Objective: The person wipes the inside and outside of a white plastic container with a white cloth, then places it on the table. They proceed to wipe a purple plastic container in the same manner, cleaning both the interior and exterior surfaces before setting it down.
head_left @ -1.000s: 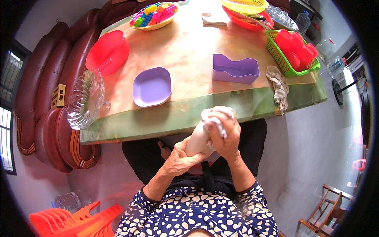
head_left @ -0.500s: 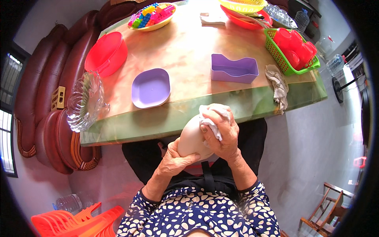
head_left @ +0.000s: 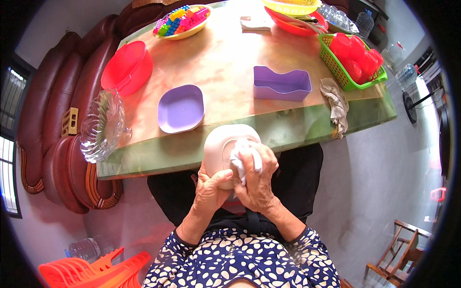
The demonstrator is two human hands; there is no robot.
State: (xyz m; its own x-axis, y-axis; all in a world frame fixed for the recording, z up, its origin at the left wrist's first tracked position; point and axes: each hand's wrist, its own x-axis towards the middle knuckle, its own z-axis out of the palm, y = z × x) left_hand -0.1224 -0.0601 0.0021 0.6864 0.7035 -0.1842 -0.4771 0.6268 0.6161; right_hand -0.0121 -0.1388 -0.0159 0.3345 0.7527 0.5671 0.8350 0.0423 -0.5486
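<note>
Over my lap, at the table's near edge, I hold a cream rounded dish [head_left: 218, 144] with its base turned up toward me. My left hand [head_left: 210, 189] grips its near left side, the thumb lying on the base. My right hand [head_left: 259, 180] is closed on a crumpled white cloth [head_left: 246, 158], pressing it against the right part of the base. The cloth hides some of the raised outline there. On the table beyond, a shallow purple tray [head_left: 181, 109] sits to the left and a purple box with a wavy rim [head_left: 282, 86] to the right.
A clear glass bowl [head_left: 103, 127] stands at the table's left corner, a red basin [head_left: 127, 67] behind it. Farther back is a bowl of toy bricks [head_left: 180, 23]. At right lie a striped cloth [head_left: 334, 103] and a green basket [head_left: 331, 62] of red cups.
The dish has turned so its base faces up, where before its side showed. My right hand has brought the cloth from the far rim down and left onto the base.
</note>
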